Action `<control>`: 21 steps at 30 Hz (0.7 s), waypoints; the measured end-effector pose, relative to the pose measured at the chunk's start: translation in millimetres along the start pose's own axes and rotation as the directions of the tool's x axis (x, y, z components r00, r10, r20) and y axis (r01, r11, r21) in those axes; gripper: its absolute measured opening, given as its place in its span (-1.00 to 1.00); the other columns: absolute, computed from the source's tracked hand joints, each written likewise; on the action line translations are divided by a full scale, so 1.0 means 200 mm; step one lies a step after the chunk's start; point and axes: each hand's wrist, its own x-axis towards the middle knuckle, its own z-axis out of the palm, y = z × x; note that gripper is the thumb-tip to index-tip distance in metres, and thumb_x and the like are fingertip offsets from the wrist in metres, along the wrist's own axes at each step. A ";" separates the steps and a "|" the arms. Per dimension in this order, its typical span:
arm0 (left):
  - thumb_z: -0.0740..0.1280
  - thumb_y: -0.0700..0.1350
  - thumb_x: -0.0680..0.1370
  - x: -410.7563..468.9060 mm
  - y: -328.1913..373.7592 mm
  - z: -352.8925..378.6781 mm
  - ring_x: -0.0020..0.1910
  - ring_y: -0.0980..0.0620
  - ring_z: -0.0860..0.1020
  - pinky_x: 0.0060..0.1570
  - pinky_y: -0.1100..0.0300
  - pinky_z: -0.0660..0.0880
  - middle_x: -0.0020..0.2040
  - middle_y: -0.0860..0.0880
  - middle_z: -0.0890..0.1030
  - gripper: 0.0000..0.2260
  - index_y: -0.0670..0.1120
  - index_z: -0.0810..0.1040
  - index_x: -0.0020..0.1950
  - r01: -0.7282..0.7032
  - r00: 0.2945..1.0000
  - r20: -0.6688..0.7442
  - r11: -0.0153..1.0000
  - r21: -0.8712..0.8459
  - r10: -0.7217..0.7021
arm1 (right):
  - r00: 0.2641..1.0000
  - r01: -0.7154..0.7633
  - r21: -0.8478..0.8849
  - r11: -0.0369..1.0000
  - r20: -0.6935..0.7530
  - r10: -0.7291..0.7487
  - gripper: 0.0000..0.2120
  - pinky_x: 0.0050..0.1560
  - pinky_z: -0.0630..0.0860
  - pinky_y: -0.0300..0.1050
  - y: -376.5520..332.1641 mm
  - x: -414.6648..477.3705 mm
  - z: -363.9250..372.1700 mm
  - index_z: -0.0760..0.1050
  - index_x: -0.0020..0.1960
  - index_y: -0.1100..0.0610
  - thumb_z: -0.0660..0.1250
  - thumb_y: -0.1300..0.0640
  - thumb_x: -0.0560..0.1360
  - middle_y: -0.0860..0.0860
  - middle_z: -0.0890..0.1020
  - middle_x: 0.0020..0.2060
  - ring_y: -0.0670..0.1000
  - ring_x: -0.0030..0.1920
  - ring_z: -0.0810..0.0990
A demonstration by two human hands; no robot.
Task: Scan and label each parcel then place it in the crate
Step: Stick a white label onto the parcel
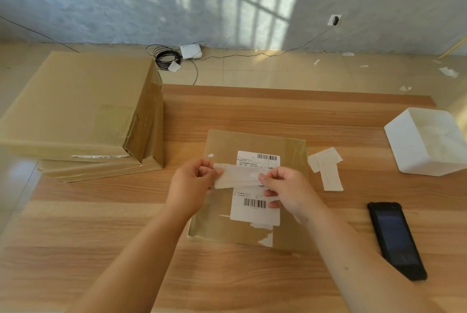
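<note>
**Stick the label down flat**

Your left hand [194, 181] pinches the left end of the label [237, 176]. Your right hand [288, 191] pinches the right end. The label hangs just over the parcel [219, 143], which lies flat on the table [278, 110] right in front of you. I cannot tell if the label touches the parcel yet.

A printed sticker [255, 211] with bar codes is already on the parcel, right under the label. I think you should not cover the bar codes, or the scanner may not read them. Pick a bare brown spot, like the one at 12 o'clock from the sticker.

Pull the label tight so it has no bend. Put one end down first. Then rub your thumb along to the other end, so no bumps get stuck under it.

The scanner [396, 239] lies at 4 o'clock from the parcel, and no hand holds it. The crate [404, 150] sits at 2 o'clock, well apart from the parcel. Paper scraps [326, 168] lie at 3 o'clock, just beside the parcel. Do not let the sticky side touch them.
</note>
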 end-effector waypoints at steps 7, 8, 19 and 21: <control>0.47 -0.10 0.42 0.27 0.09 0.00 -0.31 0.12 0.53 -0.22 0.22 0.47 -0.29 0.04 0.57 -0.64 0.02 0.42 0.14 -0.065 0.979 -0.179 0.982 0.177 0.097 | 0.994 0.053 -0.203 0.978 -0.085 -0.072 -0.78 -0.17 0.55 -0.05 -0.13 0.25 0.04 0.48 -0.20 0.14 0.35 0.02 0.53 0.00 0.57 -0.37 -0.05 -0.37 0.49; 0.47 -0.10 0.42 0.30 0.09 0.00 -0.30 0.13 0.53 -0.25 0.27 0.42 -0.27 0.04 0.58 -0.64 0.02 0.42 0.14 -0.071 0.974 -0.197 0.979 0.190 0.109 | 0.991 0.063 -0.239 0.969 -0.102 -0.089 -0.78 -0.16 0.56 -0.03 -0.14 0.28 0.05 0.48 -0.20 0.12 0.36 0.00 0.52 -0.01 0.58 -0.36 -0.05 -0.37 0.50; 0.44 -0.15 0.45 0.50 0.06 0.04 -0.22 0.11 0.50 -0.45 0.47 0.41 -0.09 -0.03 0.55 -0.77 -0.01 0.47 0.03 -0.104 0.961 -0.216 0.951 0.290 0.171 | 0.980 -0.001 -0.353 0.936 -0.187 -0.069 -0.78 -0.17 0.58 -0.02 -0.17 0.49 0.09 0.50 -0.18 0.06 0.35 -0.08 0.50 -0.03 0.64 -0.27 0.02 -0.23 0.63; 0.44 -0.13 0.45 0.51 0.04 0.04 -0.18 0.09 0.50 -0.34 0.41 0.43 -0.10 -0.01 0.53 -0.80 0.01 0.48 0.00 -0.144 0.955 -0.199 0.929 0.341 0.221 | 0.979 -0.008 -0.374 0.927 -0.194 -0.070 -0.78 -0.19 0.56 -0.03 -0.17 0.50 0.09 0.50 -0.19 0.05 0.35 -0.08 0.49 -0.03 0.64 -0.28 0.03 -0.25 0.62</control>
